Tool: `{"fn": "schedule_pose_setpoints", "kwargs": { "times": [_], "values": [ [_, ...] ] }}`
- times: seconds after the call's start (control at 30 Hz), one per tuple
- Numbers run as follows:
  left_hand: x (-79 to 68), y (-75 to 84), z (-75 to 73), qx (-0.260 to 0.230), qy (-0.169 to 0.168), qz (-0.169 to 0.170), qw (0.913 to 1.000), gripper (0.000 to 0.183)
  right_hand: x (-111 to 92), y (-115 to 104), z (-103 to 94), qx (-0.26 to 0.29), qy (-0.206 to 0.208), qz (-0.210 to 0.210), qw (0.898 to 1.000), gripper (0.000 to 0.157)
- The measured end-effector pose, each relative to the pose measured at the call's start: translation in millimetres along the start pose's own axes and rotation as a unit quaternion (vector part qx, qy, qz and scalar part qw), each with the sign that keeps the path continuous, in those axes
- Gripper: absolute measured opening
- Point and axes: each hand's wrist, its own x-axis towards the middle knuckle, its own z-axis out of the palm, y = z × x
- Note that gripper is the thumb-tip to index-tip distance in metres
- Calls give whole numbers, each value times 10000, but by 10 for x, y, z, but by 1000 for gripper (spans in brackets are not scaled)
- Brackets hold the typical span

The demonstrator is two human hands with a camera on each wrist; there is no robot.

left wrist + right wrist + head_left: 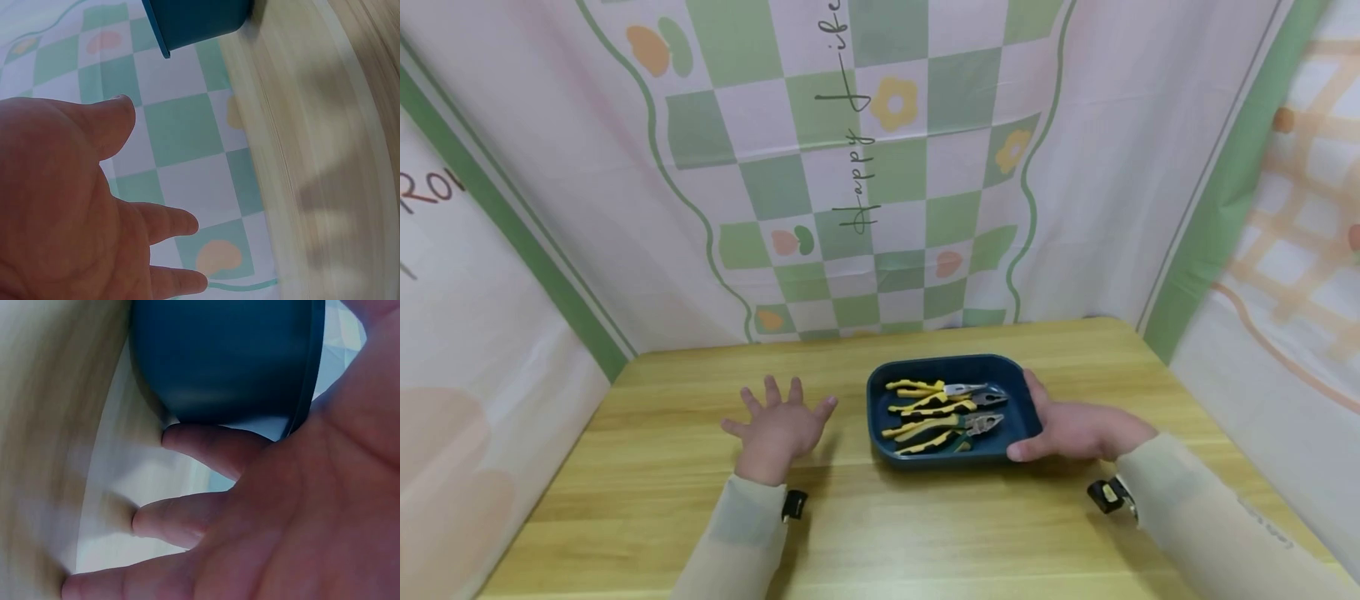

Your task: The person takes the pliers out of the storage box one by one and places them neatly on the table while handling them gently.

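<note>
Plainly spread, the left hand's fingers (772,392) fan apart, thumb stretched out toward the blue tray (955,460), while the left hand (778,431) itself is beside the tray's left end, apart from it. On the right, the fingers (187,514) are also parted and nearly straight, their tips down at the wooden table (865,533); the right hand (1067,427) lies against the tray's right end, thumb at the near corner, another finger at the far one.

Inside the tray, toward its left and middle, several pliers lie side by side, handles to the left and heads to the right: yellow-handled long-nose pliers (964,389) farthest back, and green-and-yellow combination pliers (928,427) nearer the front. The exact count is hard to tell where handles overlap.

Farther out, a black wrist device (794,505) shows by the left pale sleeve (737,529), another by the right one. Behind the table hangs a green-and-white checked curtain (820,100) lettered "Happy".
</note>
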Motion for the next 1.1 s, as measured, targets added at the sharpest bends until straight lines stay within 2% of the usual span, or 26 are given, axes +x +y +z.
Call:
{"fn": "schedule_pose_setpoints", "kwargs": {
  "times": [0.17, 0.53, 0.8, 1.1],
  "values": [
    [21, 15, 51, -46, 58, -67, 10000, 85, 5, 1, 30, 21, -26, -46, 10000, 134],
    [34, -75, 58, -22, 28, -149, 9999, 87, -20, -109, 189, 141, -43, -134, 9998, 133],
    [85, -87, 64, -136, 16, -81, 9999, 88, -75, -188, 228, -92, 78, -2, 9999, 134],
    [156, -37, 71, -227, 41, 13, 9997, 88, -48, -175, 232, -50, 81, 155, 9998, 136]
  ]
}}
